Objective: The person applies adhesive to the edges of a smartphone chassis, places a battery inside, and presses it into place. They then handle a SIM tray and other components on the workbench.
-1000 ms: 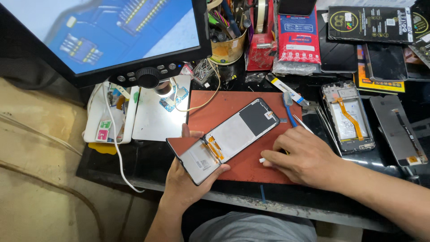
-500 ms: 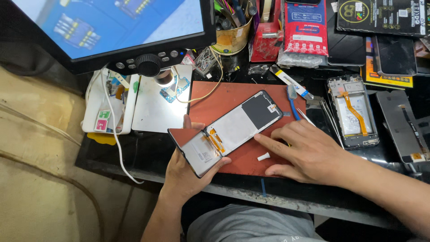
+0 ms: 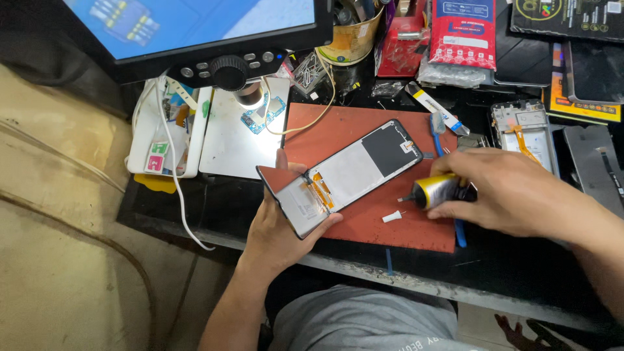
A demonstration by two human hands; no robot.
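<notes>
Phone screen point(image 3: 348, 175) tilts over red mat point(image 3: 364, 136) on cluttered black bench point(image 3: 520, 273).

free: red mat point(image 3: 416, 227) front | blocked: white cap point(image 3: 391, 216), monitor point(image 3: 195, 32) behind

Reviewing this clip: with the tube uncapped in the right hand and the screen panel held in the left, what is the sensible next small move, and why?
Probably bring the glue tube nozzle across to the edge of the screen panel. The right hand grips the tube with its dark tip bared and pointing at the panel but apart from it, the white cap lies on the red mat, and the left hand steadies the panel's near end.
</notes>
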